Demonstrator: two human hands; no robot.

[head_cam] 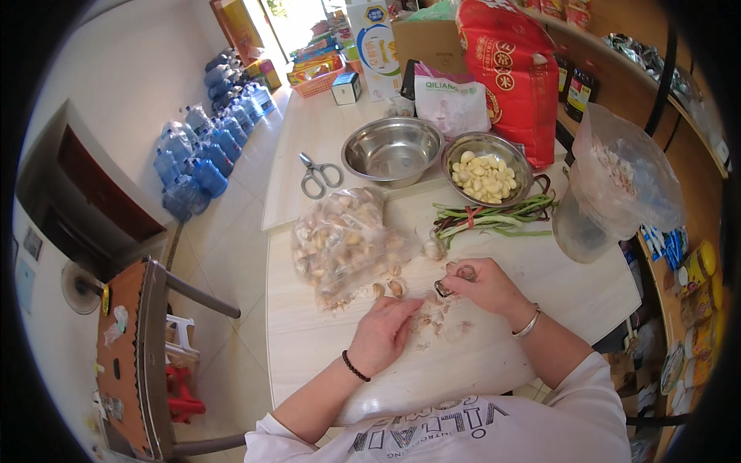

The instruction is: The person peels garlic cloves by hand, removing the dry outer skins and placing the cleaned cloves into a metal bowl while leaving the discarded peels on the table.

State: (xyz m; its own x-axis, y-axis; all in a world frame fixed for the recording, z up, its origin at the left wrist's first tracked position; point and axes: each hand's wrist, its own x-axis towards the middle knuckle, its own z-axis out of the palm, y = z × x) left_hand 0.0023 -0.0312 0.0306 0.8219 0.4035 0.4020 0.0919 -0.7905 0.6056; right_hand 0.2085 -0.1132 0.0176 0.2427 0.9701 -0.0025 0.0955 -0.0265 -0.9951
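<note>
My right hand [483, 286] is closed around a small metal tool [443, 289] with a ring-shaped part; its exact kind is hard to make out. To its left, my left hand [382, 333] is low over the table beside loose garlic cloves [396, 287]. Its fingertips are partly hidden, so I cannot see whether it pinches anything. Thin garlic skins [431, 318] lie scattered between both hands. A clear plastic bag of unpeeled garlic [341, 237] lies beyond my left hand, with a garlic bulb [433, 249] at its right. Peeled cloves [483, 176] fill part of a steel bowl [524, 190].
Scissors [315, 176] lie left of an empty steel basin [393, 144]. Long beans [492, 217] tied in a bundle are in front of the clove bowl. At the right stands a container lined with a plastic bag [625, 173]. A red rice sack [512, 81] stands behind.
</note>
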